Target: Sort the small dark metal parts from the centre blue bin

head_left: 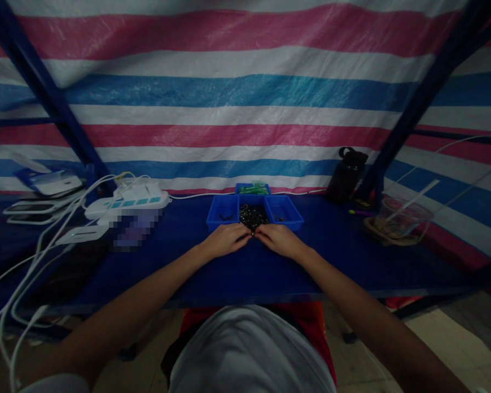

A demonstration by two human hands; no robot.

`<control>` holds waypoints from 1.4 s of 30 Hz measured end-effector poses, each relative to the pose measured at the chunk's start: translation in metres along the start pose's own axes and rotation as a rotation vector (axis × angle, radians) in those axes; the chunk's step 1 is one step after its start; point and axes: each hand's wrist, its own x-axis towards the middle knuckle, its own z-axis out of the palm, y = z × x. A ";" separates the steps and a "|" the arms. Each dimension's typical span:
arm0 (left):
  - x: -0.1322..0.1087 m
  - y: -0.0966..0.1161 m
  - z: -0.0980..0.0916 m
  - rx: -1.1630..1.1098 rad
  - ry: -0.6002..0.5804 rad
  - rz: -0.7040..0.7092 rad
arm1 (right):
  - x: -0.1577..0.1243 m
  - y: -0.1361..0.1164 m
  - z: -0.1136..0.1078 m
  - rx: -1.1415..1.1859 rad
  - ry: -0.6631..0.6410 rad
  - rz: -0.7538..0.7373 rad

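Both bare hands were together at the front edge of a row of blue plastic bins on the smooth, dark-blue surface point(245, 275). The left hand point(228, 240) and the right hand point(282, 240) were curled, fingers drawn narrow, their tips pinching a tiny, glinting piece point(252, 234) between them; its exact shape was too small and too hidden to tell. Just beyond it, the middle bin point(263, 201) held a heap of small black parts point(252, 216), glossy and speckled with bright highlights. The rectangular left bin point(222, 205) contained a few thin, dark pieces, and the right bin point(285, 207) some small bits. Behind stood another blue bin with crinkled green packets point(254, 189). A glossy woven sheet point(245, 90), striped red, white and blue, hung rumpled behind, near a dark cylindrical bottle point(346, 176) with a looped cap.
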 end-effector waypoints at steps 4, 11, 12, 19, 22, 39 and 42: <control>0.000 -0.002 -0.005 0.067 0.052 0.031 | 0.000 0.011 -0.013 -0.154 0.296 0.070; 0.004 -0.010 -0.008 0.215 0.129 -0.029 | -0.006 0.046 -0.020 -0.427 0.350 0.550; 0.004 -0.012 -0.008 0.231 0.144 -0.066 | -0.006 0.048 -0.019 -0.419 0.310 0.586; 0.003 -0.019 -0.004 0.235 0.130 -0.223 | -0.003 0.047 -0.015 -0.270 0.160 0.613; 0.002 -0.020 -0.003 0.208 0.118 -0.217 | -0.003 0.045 -0.014 -0.237 0.152 0.594; 0.027 0.005 -0.031 0.441 -0.142 0.188 | 0.022 -0.013 0.000 -0.428 -0.191 -0.073; 0.026 0.003 -0.020 0.416 -0.199 0.108 | 0.022 -0.013 0.005 -0.406 -0.212 -0.021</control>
